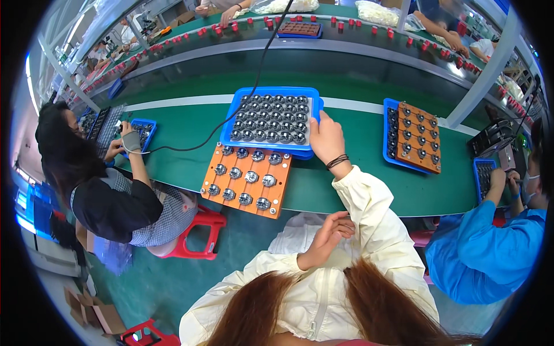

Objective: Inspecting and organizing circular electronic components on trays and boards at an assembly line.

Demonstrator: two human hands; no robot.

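Note:
My right hand (328, 138) grips the right rim of a blue tray (316, 99), its thumb on the edge. Rows of small round, dark, shiny parts (274, 118) fill the white insert of this tray. Under its front edge lies an orange-brown fixture board (228, 183) that bears spaced rows of similar round metallic parts (251, 177). The board juts out over the bench's front edge. In front of my body, away from the bench, hovers my left hand (329, 236), its fingers loosely stretched and nothing in them.
On the right of the green bench (352, 138), a blue tray (391, 102) carries another orange board (419, 138). A black cable (262, 63) hangs across to the left. People work at both sides; a red stool (210, 230) stands left. Beyond runs a line of red parts (340, 26).

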